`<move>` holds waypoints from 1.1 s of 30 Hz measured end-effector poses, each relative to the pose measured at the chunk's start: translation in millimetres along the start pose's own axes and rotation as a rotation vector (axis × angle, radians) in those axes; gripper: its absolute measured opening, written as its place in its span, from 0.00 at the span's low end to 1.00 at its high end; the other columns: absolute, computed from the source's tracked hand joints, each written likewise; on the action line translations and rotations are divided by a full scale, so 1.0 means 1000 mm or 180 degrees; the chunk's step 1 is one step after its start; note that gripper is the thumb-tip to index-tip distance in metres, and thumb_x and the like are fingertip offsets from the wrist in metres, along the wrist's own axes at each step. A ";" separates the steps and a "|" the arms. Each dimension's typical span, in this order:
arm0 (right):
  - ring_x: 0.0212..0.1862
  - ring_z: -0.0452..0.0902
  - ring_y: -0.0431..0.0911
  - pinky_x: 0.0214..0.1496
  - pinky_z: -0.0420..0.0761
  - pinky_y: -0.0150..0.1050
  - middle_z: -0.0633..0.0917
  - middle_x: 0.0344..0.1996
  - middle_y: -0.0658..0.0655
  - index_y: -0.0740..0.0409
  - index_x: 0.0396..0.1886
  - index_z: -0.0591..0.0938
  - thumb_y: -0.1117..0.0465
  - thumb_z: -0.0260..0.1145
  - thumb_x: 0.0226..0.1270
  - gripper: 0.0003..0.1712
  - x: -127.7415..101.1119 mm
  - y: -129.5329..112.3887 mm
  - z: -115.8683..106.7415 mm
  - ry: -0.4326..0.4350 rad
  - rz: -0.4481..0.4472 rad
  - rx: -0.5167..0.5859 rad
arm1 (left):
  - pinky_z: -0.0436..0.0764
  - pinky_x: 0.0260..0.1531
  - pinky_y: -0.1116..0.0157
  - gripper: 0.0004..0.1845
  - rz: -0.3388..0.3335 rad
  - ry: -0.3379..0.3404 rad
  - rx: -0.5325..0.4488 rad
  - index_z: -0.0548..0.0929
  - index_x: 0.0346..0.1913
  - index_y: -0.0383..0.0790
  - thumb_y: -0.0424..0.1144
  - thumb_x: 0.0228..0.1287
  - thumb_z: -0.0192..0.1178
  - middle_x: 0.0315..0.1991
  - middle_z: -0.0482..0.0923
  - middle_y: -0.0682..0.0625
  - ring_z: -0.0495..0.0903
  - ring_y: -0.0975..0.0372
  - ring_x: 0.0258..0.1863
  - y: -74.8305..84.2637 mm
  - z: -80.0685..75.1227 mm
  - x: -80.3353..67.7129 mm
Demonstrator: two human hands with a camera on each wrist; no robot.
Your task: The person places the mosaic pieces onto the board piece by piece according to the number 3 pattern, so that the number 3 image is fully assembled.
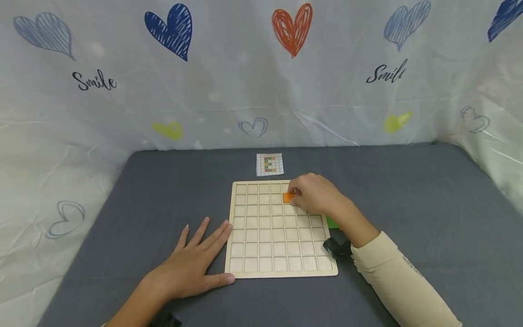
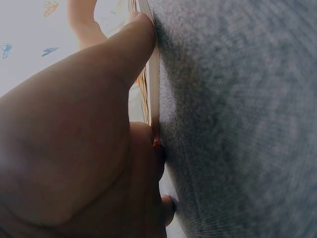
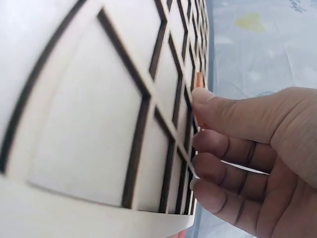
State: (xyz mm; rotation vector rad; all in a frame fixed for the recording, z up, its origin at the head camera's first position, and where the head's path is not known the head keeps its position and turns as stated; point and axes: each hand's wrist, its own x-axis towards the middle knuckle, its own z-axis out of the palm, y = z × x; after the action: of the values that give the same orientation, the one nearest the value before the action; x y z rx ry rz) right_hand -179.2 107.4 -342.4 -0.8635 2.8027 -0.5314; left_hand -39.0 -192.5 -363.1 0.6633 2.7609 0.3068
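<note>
A light wooden grid board lies flat on the cloth-covered table. Over its upper right part, my right hand pinches a small orange square tile with thumb and fingers, at a cell of the second row. Seen from the right wrist, only a thin edge of the orange tile shows beyond the thumb. My left hand lies spread at the board's left side, its fingertips and thumb touching the frame. Fingers hide part of the board's top right corner.
Behind the board lies a small printed card with a coloured grid pattern. A green piece peeks out under the right forearm, partly hidden, with a bit of orange beside it. A white curtain with hearts hangs beyond the grey table.
</note>
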 end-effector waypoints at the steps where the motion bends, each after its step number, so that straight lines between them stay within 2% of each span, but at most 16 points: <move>1: 0.25 0.68 0.42 0.27 0.67 0.36 0.77 0.21 0.44 0.49 0.29 0.84 0.63 0.65 0.55 0.04 0.001 0.000 -0.001 -0.0007 0.0028 0.0010 | 0.36 0.58 0.40 0.50 0.0007 0.0015 0.0011 0.38 0.71 0.57 0.74 0.50 0.43 0.70 0.35 0.62 0.31 0.55 0.68 0.000 0.000 0.000; 4: 0.24 0.67 0.41 0.26 0.65 0.35 0.77 0.20 0.44 0.47 0.27 0.84 0.62 0.67 0.54 0.04 0.002 0.000 -0.001 -0.0032 0.0089 0.0039 | 0.36 0.58 0.40 0.50 0.0020 0.0037 0.0022 0.38 0.71 0.57 0.74 0.50 0.43 0.70 0.35 0.62 0.31 0.55 0.68 0.000 -0.001 -0.001; 7: 0.22 0.64 0.41 0.24 0.63 0.35 0.75 0.18 0.44 0.47 0.25 0.84 0.63 0.66 0.55 0.05 0.000 -0.001 0.000 0.0022 0.0023 -0.0037 | 0.37 0.58 0.40 0.50 0.0028 0.0057 0.0041 0.38 0.71 0.57 0.74 0.50 0.43 0.71 0.35 0.62 0.31 0.54 0.68 0.000 0.000 -0.001; 9: 0.21 0.63 0.41 0.23 0.62 0.35 0.74 0.16 0.44 0.47 0.23 0.83 0.62 0.64 0.57 0.06 -0.002 -0.002 0.003 0.0086 -0.0114 -0.0189 | 0.37 0.58 0.40 0.50 0.0021 0.0060 0.0045 0.38 0.71 0.57 0.74 0.50 0.43 0.71 0.35 0.62 0.31 0.55 0.68 0.000 0.000 -0.001; 12: 0.22 0.66 0.40 0.25 0.67 0.36 0.73 0.16 0.43 0.49 0.23 0.81 0.60 0.61 0.62 0.08 -0.009 -0.006 0.007 0.0150 -0.0287 -0.0514 | 0.36 0.58 0.40 0.49 0.0024 0.0056 0.0019 0.39 0.71 0.57 0.74 0.51 0.44 0.71 0.35 0.62 0.32 0.54 0.68 0.000 0.000 -0.001; 16: 0.27 0.74 0.44 0.27 0.72 0.39 0.77 0.20 0.48 0.54 0.38 0.82 0.59 0.59 0.64 0.08 -0.020 -0.009 0.011 0.0159 -0.0325 -0.0862 | 0.36 0.58 0.40 0.49 0.0037 0.0055 0.0002 0.39 0.71 0.56 0.74 0.51 0.44 0.71 0.35 0.61 0.32 0.54 0.68 0.000 0.000 -0.001; 18: 0.28 0.75 0.44 0.28 0.73 0.39 0.79 0.24 0.49 0.55 0.49 0.81 0.60 0.58 0.64 0.14 -0.023 -0.008 0.011 0.0135 -0.0283 -0.0824 | 0.36 0.58 0.40 0.49 0.0038 0.0062 0.0006 0.39 0.71 0.56 0.74 0.51 0.44 0.71 0.35 0.61 0.32 0.54 0.68 0.000 0.000 -0.001; 19: 0.28 0.74 0.44 0.28 0.72 0.39 0.79 0.25 0.49 0.54 0.50 0.80 0.61 0.58 0.64 0.15 -0.025 -0.007 0.010 0.0126 -0.0275 -0.0759 | 0.36 0.58 0.40 0.49 0.0041 0.0063 0.0010 0.39 0.71 0.56 0.74 0.51 0.44 0.71 0.36 0.61 0.32 0.54 0.68 0.000 0.000 -0.001; 20: 0.27 0.73 0.43 0.28 0.71 0.38 0.78 0.24 0.48 0.53 0.49 0.81 0.61 0.57 0.64 0.15 -0.027 -0.005 0.010 0.0114 -0.0273 -0.0687 | 0.36 0.58 0.40 0.49 0.0044 0.0063 0.0011 0.39 0.71 0.56 0.74 0.51 0.44 0.71 0.36 0.61 0.32 0.54 0.68 0.000 0.000 -0.001; 23: 0.23 0.65 0.40 0.28 0.68 0.36 0.71 0.18 0.43 0.50 0.35 0.83 0.62 0.56 0.64 0.09 -0.031 0.003 0.006 0.0110 -0.0311 -0.0389 | 0.36 0.58 0.40 0.50 0.0046 0.0051 -0.0001 0.39 0.71 0.56 0.74 0.50 0.44 0.71 0.36 0.61 0.32 0.54 0.68 0.001 0.001 0.000; 27: 0.20 0.60 0.38 0.25 0.65 0.35 0.63 0.14 0.43 0.47 0.19 0.75 0.63 0.56 0.64 0.14 -0.042 0.012 -0.002 0.0172 -0.0373 -0.0186 | 0.36 0.58 0.40 0.49 0.0031 0.0039 0.0000 0.38 0.71 0.57 0.74 0.51 0.44 0.71 0.34 0.62 0.31 0.54 0.68 0.001 0.000 -0.001; 33: 0.18 0.60 0.35 0.22 0.64 0.31 0.65 0.14 0.41 0.47 0.17 0.73 0.66 0.57 0.61 0.14 -0.069 0.026 -0.010 0.0285 -0.0316 -0.0215 | 0.36 0.57 0.40 0.49 0.0071 0.0141 -0.0073 0.40 0.71 0.57 0.73 0.51 0.46 0.71 0.36 0.61 0.32 0.52 0.68 -0.002 0.004 0.000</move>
State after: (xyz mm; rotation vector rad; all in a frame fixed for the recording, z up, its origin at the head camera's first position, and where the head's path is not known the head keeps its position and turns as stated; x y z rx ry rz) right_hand -138.5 169.5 -339.4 -1.0215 2.8853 -0.5041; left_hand -38.0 -193.6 -367.5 0.6902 2.7890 0.3618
